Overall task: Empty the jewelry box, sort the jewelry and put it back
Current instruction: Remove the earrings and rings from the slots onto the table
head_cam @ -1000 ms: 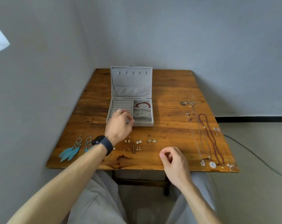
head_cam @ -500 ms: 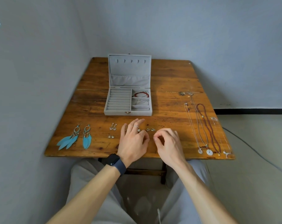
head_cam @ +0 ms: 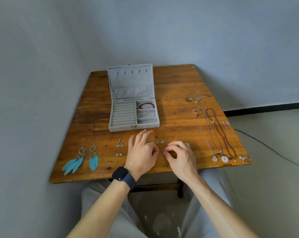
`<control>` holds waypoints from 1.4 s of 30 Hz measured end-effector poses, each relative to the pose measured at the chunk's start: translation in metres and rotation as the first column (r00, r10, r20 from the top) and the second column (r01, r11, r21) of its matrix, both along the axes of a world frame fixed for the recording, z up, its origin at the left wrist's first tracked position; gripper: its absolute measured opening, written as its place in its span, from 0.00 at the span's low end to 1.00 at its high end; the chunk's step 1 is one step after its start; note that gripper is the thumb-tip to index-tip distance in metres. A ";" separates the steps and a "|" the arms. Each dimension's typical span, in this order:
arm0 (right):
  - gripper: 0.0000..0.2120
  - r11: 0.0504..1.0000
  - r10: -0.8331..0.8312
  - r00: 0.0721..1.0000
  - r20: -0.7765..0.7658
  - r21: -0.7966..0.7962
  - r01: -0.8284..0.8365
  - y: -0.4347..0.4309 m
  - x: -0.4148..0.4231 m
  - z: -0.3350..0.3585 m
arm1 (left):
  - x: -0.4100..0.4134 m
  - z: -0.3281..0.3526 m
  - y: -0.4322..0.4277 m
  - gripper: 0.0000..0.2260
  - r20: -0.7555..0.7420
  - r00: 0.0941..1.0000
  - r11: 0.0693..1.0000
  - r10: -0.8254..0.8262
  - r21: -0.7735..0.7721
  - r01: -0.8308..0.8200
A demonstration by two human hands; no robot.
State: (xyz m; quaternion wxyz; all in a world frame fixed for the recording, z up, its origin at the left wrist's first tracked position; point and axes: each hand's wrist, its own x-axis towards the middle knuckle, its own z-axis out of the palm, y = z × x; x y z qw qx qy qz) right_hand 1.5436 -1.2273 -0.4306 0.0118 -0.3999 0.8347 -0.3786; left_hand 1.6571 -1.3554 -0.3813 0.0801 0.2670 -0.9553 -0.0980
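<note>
The grey jewelry box point(head_cam: 121, 128) stands open at the middle of the wooden table point(head_cam: 179, 86). A red bracelet point(head_cam: 146, 105) and thin chains lie in its right compartments; the ring rolls on its left are bare. In front of the box, my left hand point(head_cam: 142, 152) and my right hand point(head_cam: 181, 155) meet fingertip to fingertip just above the table. Each pinches a tiny earring piece between thumb and forefinger, and a thin pin shows between them. The pieces are mostly hidden by my fingers. My left hand wears a ring and a dark watch.
Two blue feather earrings point(head_cam: 87, 158) lie at the front left. Small earring pairs point(head_cam: 120, 143) point(head_cam: 118, 154) point(head_cam: 160, 142) sit near my hands. Several necklaces point(head_cam: 219, 133) stretch along the right side to the front edge. Walls close in on the left and behind.
My left hand has come back from the box to the table's front. Both hands have closed in on small pieces there, fingertips now nearly touching. The camera has tilted up slightly.
</note>
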 end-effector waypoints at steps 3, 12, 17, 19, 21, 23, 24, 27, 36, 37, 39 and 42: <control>0.05 1.000 -0.007 1.000 0.003 -0.013 0.007 0.000 0.001 0.001 | -0.001 0.001 -0.002 0.09 0.016 1.000 1.000 -0.013 -0.007 0.013; 0.07 1.000 -0.010 1.000 0.015 0.007 0.010 0.001 0.000 0.001 | -0.003 0.010 -0.004 0.08 0.034 0.999 0.999 -0.037 -0.024 0.038; 0.07 1.000 -0.003 1.000 0.019 0.020 0.002 0.002 0.000 0.003 | -0.002 0.010 -0.005 0.07 0.037 0.999 0.999 -0.027 -0.017 0.027; 0.08 1.000 0.004 1.000 0.022 0.022 -0.005 0.003 0.000 0.004 | -0.001 0.010 -0.006 0.07 0.040 0.999 1.000 -0.021 -0.011 0.021; 0.07 1.000 0.009 1.000 0.029 0.022 -0.010 0.003 0.001 0.006 | 0.000 0.010 -0.008 0.07 0.046 0.999 1.000 -0.022 -0.006 0.022; 0.07 0.999 0.015 0.999 0.041 0.028 -0.017 0.004 0.001 0.008 | 0.002 0.011 -0.010 0.06 0.048 0.999 1.000 -0.024 -0.011 0.025; 0.07 0.999 0.022 0.998 0.053 0.031 -0.023 0.005 0.000 0.010 | 0.003 0.013 -0.012 0.07 0.040 0.999 1.000 -0.021 -0.012 0.022; 0.09 0.997 0.054 0.992 0.112 0.049 -0.059 0.006 -0.003 0.015 | 0.007 0.020 -0.024 0.09 -0.033 0.999 1.000 0.020 0.013 -0.020; 0.09 0.986 0.144 0.959 0.242 0.042 -0.159 -0.007 -0.025 0.039 | -0.006 0.031 -0.095 0.23 -0.141 0.975 0.985 0.172 0.046 -0.168; 0.09 0.985 0.151 0.961 0.232 0.042 -0.165 -0.013 -0.029 0.043 | -0.010 0.029 -0.102 0.24 -0.127 0.975 0.983 0.181 0.055 -0.175; 0.09 0.982 0.168 0.964 0.204 0.053 -0.182 -0.030 -0.039 0.051 | -0.020 0.024 -0.119 0.26 -0.078 0.980 0.981 0.185 0.071 -0.180; 0.10 0.971 0.216 0.971 0.102 0.076 -0.224 -0.064 -0.057 0.064 | -0.030 0.014 -0.140 0.27 0.043 0.982 0.978 0.183 0.091 -0.186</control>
